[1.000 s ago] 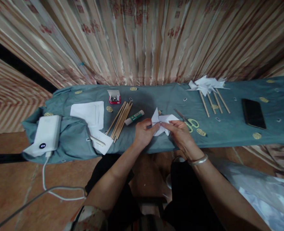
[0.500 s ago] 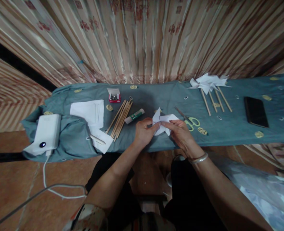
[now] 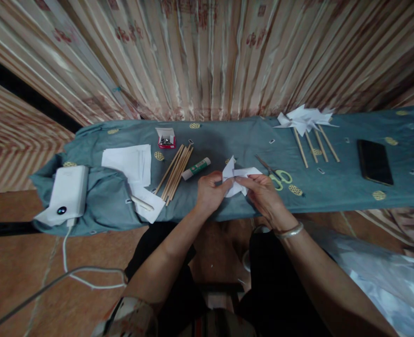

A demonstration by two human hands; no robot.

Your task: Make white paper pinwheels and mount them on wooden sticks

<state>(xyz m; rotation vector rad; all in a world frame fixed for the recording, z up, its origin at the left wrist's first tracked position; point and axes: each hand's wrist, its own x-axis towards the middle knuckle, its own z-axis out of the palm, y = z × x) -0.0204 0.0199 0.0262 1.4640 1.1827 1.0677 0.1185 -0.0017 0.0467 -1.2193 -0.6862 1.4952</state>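
A white paper pinwheel (image 3: 230, 172), its blades folded, is held over the table's front part between both hands. My left hand (image 3: 210, 191) pinches it from the left, thumb near its centre. From the right, my right hand (image 3: 263, 193) grips it, fingers pressed at the middle; a bracelet circles that wrist. The fingertips cover the centre, so anything small there is hidden. Left of the hands lies a green and white glue stick (image 3: 196, 169). Green-handled scissors (image 3: 279, 177) lie just to the right.
A bundle of wooden sticks (image 3: 177, 173), a small red box of metal pins (image 3: 166, 139), paper sheets (image 3: 128, 161) and a white power bank (image 3: 69, 189) with a cable occupy the left. Finished-looking pinwheels on sticks (image 3: 305, 121) and a phone (image 3: 374, 161) lie right.
Almost nothing differs. Both hands keep their pinch on the pinwheel, whose lower blade is slightly more covered by the right hand; the view has shifted a little.
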